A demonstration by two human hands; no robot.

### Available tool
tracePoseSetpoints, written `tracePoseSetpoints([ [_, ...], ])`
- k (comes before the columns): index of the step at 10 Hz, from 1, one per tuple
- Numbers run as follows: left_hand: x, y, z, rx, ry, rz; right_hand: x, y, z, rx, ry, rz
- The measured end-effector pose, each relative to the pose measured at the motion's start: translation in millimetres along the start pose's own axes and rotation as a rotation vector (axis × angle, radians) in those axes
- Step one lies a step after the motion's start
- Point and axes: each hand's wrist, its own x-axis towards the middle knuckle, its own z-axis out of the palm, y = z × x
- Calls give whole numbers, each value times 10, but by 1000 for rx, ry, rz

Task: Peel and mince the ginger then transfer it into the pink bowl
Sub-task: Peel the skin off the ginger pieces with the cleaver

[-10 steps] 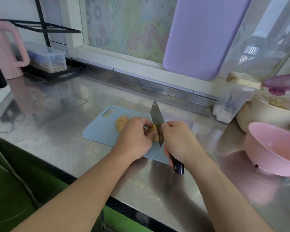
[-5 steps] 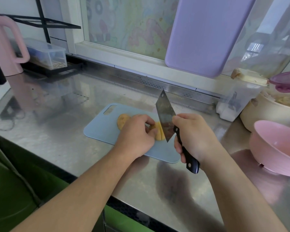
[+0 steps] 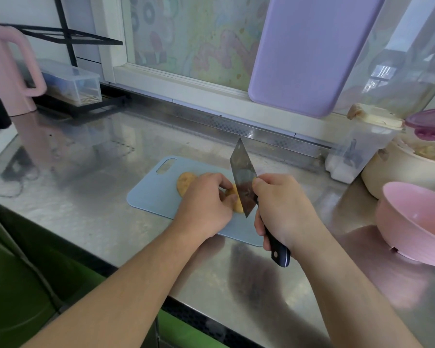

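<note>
A yellow-brown piece of ginger [image 3: 236, 202] lies on the light blue cutting board [image 3: 148, 194] at the middle of the steel counter. My left hand [image 3: 204, 204] grips it from the left, fingers curled over it. A second ginger piece [image 3: 185, 183] shows behind that hand. My right hand [image 3: 284, 209] holds the black handle of a cleaver [image 3: 242, 177], whose blade stands tilted against the right side of the ginger. The pink bowl [image 3: 412, 222] sits at the right, apart from the board.
A cream pot [image 3: 397, 177] with a purple lid and a clear container [image 3: 357, 151] stand behind the bowl. A purple board [image 3: 312, 51] leans on the window. At far left sit a pink kettle [image 3: 8, 71] and a clear box [image 3: 70, 84]. The counter's front edge is near.
The cleaver was lifted from its low cut at the ginger and now tilts with its blade higher. My right hand shifted right and back. My left hand stayed on the ginger.
</note>
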Motion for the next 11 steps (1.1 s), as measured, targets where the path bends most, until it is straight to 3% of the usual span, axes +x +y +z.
tracePoseSetpoints([
  [3,0,6,4,2,27,-2,-21,5,64,-257,54,-135],
  [5,3,6,1,4,17,-3,-118,34,-6,-129,25,-8],
  [6,-6,16,-8,6,27,12,-110,29,59,-210,59,-75],
  [11,-24,29,-39,13,13,17,107,-50,151,-200,-19,26],
])
